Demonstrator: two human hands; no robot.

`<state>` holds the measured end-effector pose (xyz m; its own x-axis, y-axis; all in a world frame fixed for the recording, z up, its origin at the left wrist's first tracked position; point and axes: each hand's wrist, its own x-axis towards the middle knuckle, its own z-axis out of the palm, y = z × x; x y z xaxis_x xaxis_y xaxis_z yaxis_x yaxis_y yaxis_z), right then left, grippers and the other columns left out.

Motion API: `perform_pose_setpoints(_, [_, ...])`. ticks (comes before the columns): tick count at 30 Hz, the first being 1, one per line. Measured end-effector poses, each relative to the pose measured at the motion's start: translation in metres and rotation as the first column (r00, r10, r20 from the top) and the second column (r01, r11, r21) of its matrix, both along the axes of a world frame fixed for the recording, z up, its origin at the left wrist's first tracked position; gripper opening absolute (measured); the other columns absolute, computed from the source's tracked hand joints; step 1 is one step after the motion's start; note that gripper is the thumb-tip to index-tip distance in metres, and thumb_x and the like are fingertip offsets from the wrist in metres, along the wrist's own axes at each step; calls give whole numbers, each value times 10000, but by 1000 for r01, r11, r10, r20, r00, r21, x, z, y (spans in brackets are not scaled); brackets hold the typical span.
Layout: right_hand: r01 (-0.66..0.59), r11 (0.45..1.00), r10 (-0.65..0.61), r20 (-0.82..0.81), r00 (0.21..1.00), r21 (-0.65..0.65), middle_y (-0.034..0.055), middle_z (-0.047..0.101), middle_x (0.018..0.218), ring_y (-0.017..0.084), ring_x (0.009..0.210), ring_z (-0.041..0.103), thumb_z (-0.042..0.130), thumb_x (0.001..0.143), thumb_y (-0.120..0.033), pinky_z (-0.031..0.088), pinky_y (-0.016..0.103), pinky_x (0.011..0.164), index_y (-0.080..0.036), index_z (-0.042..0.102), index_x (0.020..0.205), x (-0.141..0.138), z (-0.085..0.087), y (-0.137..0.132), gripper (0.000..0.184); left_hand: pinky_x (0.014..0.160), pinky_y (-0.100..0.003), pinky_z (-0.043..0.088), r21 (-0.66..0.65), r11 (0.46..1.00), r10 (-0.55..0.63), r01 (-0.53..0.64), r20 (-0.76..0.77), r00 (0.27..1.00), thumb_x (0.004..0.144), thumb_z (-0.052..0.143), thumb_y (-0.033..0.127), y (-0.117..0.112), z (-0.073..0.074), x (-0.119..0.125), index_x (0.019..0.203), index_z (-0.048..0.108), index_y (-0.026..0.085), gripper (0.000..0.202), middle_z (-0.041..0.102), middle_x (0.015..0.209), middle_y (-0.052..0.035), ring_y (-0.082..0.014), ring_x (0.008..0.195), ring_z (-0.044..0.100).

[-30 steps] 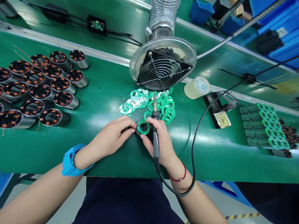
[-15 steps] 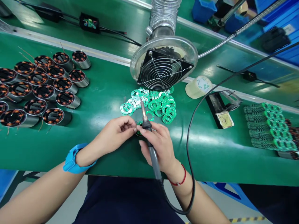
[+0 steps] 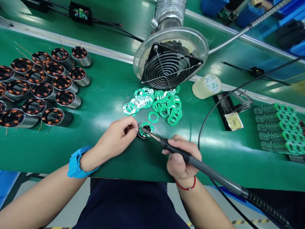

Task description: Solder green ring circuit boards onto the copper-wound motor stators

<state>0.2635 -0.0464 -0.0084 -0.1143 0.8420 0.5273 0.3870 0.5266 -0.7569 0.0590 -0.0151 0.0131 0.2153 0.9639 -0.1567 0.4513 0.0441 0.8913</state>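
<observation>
My right hand is wrapped round the grip of a soldering iron. The iron slants up and left, its tip at a green ring-shaped circuit board on top of a motor stator; whether the tip touches cannot be told. At the stator's left edge, my left hand is closed, thumb and fingertips pinched together. Whatever is in that pinch is too small to make out. Just behind the stator lies a loose ring board, with a pile of similar boards beyond it.
Several wound stators stand at the left. A fan in a round metal hood hangs over the board pile. To the right are a yellowish roll, an iron stand with a sponge and rows of stacked ring boards.
The iron has swung from pointing upward to pointing left at the ring board. My right hand has moved right, uncovering the stator; my left hand stays pinched at its edge.
</observation>
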Motion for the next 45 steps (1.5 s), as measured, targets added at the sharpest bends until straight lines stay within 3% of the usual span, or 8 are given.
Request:
perform_pose_setpoints(3, [-14, 995, 23, -92, 995, 103, -36, 604, 563, 151, 398, 557, 508, 945, -346, 468, 317, 450, -247, 650, 1032, -2, 2, 3, 194, 547, -245, 342, 9, 1000, -1, 1, -16, 1000, 844, 477, 227, 0, 0, 0, 714, 507, 205, 136, 505, 634, 41, -121, 581, 446])
perform_pose_setpoints(14, [10, 992, 4, -110, 994, 124, -33, 660, 624, 156, 426, 614, 527, 969, -341, 516, 328, 469, -261, 655, 1118, -5, 5, 4, 212, 532, -247, 324, 15, 1000, -14, 15, -42, 999, 843, 479, 211, 1, 0, 1, 717, 503, 207, 128, 493, 621, 46, -118, 560, 424])
perform_pose_setpoints(19, [70, 997, -71, -34, 997, -18, 20, 773, 923, 205, 821, 770, 497, 1002, -218, 619, 416, 817, -286, 534, 1324, -10, 5, 8, 331, 523, -248, 316, 64, 998, -7, 11, -65, 998, 822, 481, 193, 1, 0, 1, 705, 503, 206, 119, 495, 617, 50, -111, 537, 402])
perform_pose_setpoints(23, [-27, 982, 47, 102, 994, -186, 102, 701, 1232, 251, 1162, 682, 633, 936, -234, 568, 459, 988, -263, 461, 1365, -15, 4, 12, 463, 517, -248, 310, 77, 997, -16, 21, -69, 997, 814, 476, 191, 1, 2, 1, 696, 493, 207, 120, 489, 617, 49, -110, 531, 398])
perform_pose_setpoints(28, [-55, 978, 95, 196, 976, -201, 111, 678, 1217, 258, 1128, 677, 657, 913, -236, 580, 454, 950, -258, 433, 1368, -20, -1, 13, 507, 544, -249, 356, 43, 999, -20, 21, -24, 1000, 832, 499, 202, 2, 2, -4, 733, 529, 200, 103, 525, 666, 36, -120, 586, 465])
perform_pose_setpoints(33, [-166, 962, 208, 186, 960, -218, 92, 679, 1269, 241, 1178, 659, 631, 913, -167, 546, 439, 1005, -274, 404, 1391, -21, 2, 13, 540, 605, -264, 440, -34, 998, 47, -44, 107, 993, 893, 553, 307, 6, -3, -9, 998, 630, 185, 179, 601, 770, 6, -146, 681, 556])
perform_pose_setpoints(37, [-226, 946, 266, 160, 951, -233, 103, 660, 1302, 247, 1196, 647, 631, 914, -169, 536, 457, 1020, -272, 376, 1414, -21, 3, 12, 570, 623, -258, 460, -38, 999, -6, 11, 140, 990, 904, 554, 274, 6, -8, -11, 954, 637, 179, 135, 622, 801, -3, -143, 710, 580])
perform_pose_setpoints(45, [-184, 965, 220, 200, 955, -186, 85, 680, 1190, 262, 1083, 682, 645, 923, -230, 595, 440, 907, -295, 392, 1391, -24, 0, 10, 537, 794, -248, 473, 256, 942, -230, 219, 16, 973, 942, 484, 107, 8, -8, -25, 991, 692, 183, 226, 629, 954, -22, -132, 899, 597])
